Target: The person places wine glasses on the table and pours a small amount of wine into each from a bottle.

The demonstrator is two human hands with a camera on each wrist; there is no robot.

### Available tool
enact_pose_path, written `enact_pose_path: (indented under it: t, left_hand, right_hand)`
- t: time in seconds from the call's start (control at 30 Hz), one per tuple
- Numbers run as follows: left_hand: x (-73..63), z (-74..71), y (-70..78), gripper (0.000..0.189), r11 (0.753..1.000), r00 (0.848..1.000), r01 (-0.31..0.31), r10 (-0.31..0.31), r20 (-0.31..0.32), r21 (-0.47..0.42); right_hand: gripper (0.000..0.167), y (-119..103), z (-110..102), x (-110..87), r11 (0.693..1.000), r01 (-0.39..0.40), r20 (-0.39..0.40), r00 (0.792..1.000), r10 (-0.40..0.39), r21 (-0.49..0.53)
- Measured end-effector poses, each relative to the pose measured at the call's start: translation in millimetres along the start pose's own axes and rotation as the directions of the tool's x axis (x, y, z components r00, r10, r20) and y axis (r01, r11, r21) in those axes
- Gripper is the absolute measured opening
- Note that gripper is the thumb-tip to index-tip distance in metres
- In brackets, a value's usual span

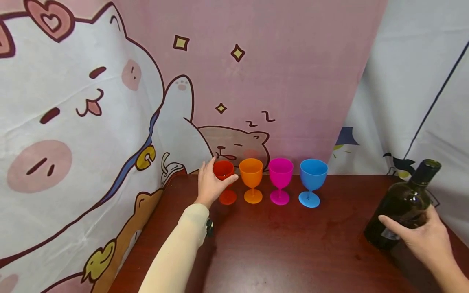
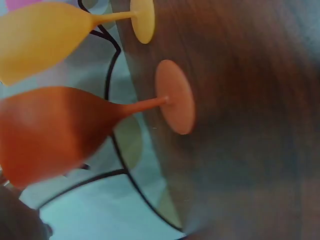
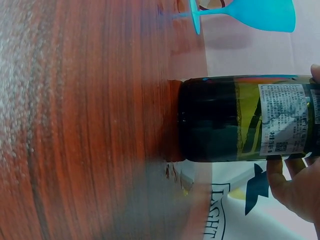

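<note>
My left hand [image 1: 212,183] is at the bowl of a red plastic goblet [image 1: 227,197], thumb across the front and fingers along the left side. In the left wrist view that goblet [image 2: 55,130] fills the left part, its foot at the tabletop and the hand [image 2: 20,212] beside its rim. On the right, my right hand [image 1: 426,236] grips the body of a dark green wine bottle [image 1: 401,203]. The right wrist view shows the bottle's [image 3: 210,120] base close to the table, a printed label above, and fingers [image 3: 290,182] wrapped round the glass.
An orange goblet [image 1: 251,171], a pink goblet [image 1: 281,173] and a blue goblet [image 1: 313,175] stand in a row right of the red one, near the table's back edge. Behind the brown wooden table [image 1: 286,244] hangs a cartoon-printed cloth [image 1: 293,81].
</note>
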State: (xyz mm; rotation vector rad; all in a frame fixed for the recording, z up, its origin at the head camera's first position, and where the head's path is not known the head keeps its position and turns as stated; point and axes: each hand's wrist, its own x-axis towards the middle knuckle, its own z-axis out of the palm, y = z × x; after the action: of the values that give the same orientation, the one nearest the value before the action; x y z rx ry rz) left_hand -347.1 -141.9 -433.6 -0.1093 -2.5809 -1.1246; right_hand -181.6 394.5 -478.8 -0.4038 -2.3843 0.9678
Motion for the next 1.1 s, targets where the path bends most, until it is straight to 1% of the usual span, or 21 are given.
enact_pose_path:
  t: [0.07, 0.1, 0.17, 0.23, 0.3, 0.37, 0.47, 0.57, 0.67, 0.7, 0.73, 0.83, 0.9, 1.0, 1.1]
  left_hand:
    - [4.0, 0.7, 9.2, 0.108, 0.992, 0.996, -0.083, 0.085, -0.021, 0.099]
    - [6.1, 1.4, 14.7, 0.106, 0.981, 0.991, -0.124, 0.129, -0.024, 0.148]
    - [10.5, 4.2, 25.9, 0.103, 0.944, 0.977, -0.202, 0.212, -0.01, 0.26]
    - [13.9, 7.8, 37.4, 0.101, 0.895, 0.963, -0.258, 0.267, 0.026, 0.363]
    - [15.9, 12.7, 47.0, 0.1, 0.847, 0.958, -0.279, 0.277, 0.071, 0.452]
    - [17.3, 18.5, 54.5, 0.101, 0.809, 0.959, -0.282, 0.259, 0.119, 0.515]
    - [18.6, 28.2, 61.6, 0.104, 0.773, 0.961, -0.277, 0.217, 0.172, 0.57]
    - [20.1, 37.1, 65.4, 0.105, 0.752, 0.959, -0.28, 0.2, 0.199, 0.596]
    - [21.0, 43.5, 67.0, 0.103, 0.749, 0.96, -0.277, 0.194, 0.201, 0.601]
    - [21.3, 45.5, 67.2, 0.102, 0.755, 0.961, -0.274, 0.193, 0.197, 0.596]
    - [21.5, 47.0, 67.2, 0.101, 0.754, 0.962, -0.27, 0.193, 0.191, 0.598]
    - [21.8, 50.2, 67.0, 0.097, 0.77, 0.966, -0.258, 0.198, 0.165, 0.583]
    - [21.8, 51.7, 66.6, 0.094, 0.773, 0.967, -0.254, 0.208, 0.146, 0.581]
    - [20.2, 51.0, 67.6, 0.091, 0.782, 0.968, -0.25, 0.221, 0.122, 0.571]
    - [15.8, 46.3, 70.7, 0.09, 0.793, 0.966, -0.253, 0.235, 0.105, 0.554]
  right_hand:
    - [0.09, 0.8, -0.2, 0.1, 1.0, 0.001, -0.01, 1.0, -0.001, 0.006]
    - [0.09, 1.3, -0.4, 0.2, 1.0, 0.001, -0.013, 1.0, -0.001, 0.011]
    - [0.091, 1.8, -0.6, 0.3, 1.0, 0.001, -0.018, 1.0, 0.0, 0.016]
    - [0.093, 1.9, -1.0, 0.6, 1.0, -0.006, -0.011, 1.0, 0.006, 0.016]
    - [0.094, 1.4, -1.9, 0.9, 1.0, -0.016, 0.006, 1.0, 0.016, 0.003]
    - [0.095, 1.2, -2.8, 0.8, 1.0, -0.023, 0.027, 0.999, 0.024, -0.014]
    - [0.095, 1.2, -3.8, -0.2, 0.999, -0.039, 0.046, 0.998, 0.04, -0.037]
    - [0.095, 1.4, -3.7, -1.3, 0.998, -0.049, 0.047, 0.998, 0.051, -0.042]
    - [0.096, 1.7, -3.2, -1.8, 0.998, -0.052, 0.043, 0.998, 0.053, -0.031]
    - [0.096, 1.9, -2.9, -2.0, 0.999, -0.048, 0.04, 0.998, 0.049, -0.025]
    - [0.096, 2.0, -2.8, -2.1, 0.999, -0.044, 0.036, 0.998, 0.045, -0.022]
    - [0.092, 2.2, -1.7, -2.5, 1.0, -0.024, 0.018, 1.0, 0.024, 0.0]
    - [0.091, 2.1, -1.4, -2.3, 1.0, -0.011, 0.014, 1.0, 0.011, 0.005]
    - [0.093, 1.1, -1.8, -1.2, 1.0, -0.009, 0.022, 1.0, 0.009, -0.002]
    - [0.096, 0.2, -3.0, -0.2, 1.0, -0.014, 0.032, 0.999, 0.014, -0.012]
